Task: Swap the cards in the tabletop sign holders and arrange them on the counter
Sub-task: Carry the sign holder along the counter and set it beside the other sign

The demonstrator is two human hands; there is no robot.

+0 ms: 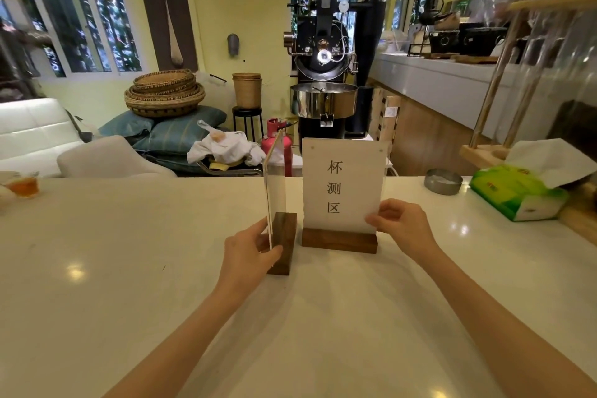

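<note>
While both holders stand upright on the tabletop (135, 268), the left hand (247, 257) pinches the edge-on holder (278, 229) between thumb and fingers (261, 229) at its clear panel. At three o'clock of it, just beside, the second holder (339, 240) faces the camera; the right hand (399, 225) pinches its card (342, 182) at the lower right corner. A tissue box (513, 192) sits at two o'clock.

White paper card (343, 184), dark grey characters. Both sign holder bases dark brown wood (339, 240), panels clear acrylic (275, 178). Table glossy off-white (129, 252). Tissue pack green and white (517, 195). Round tin grey metal (443, 181).
</note>
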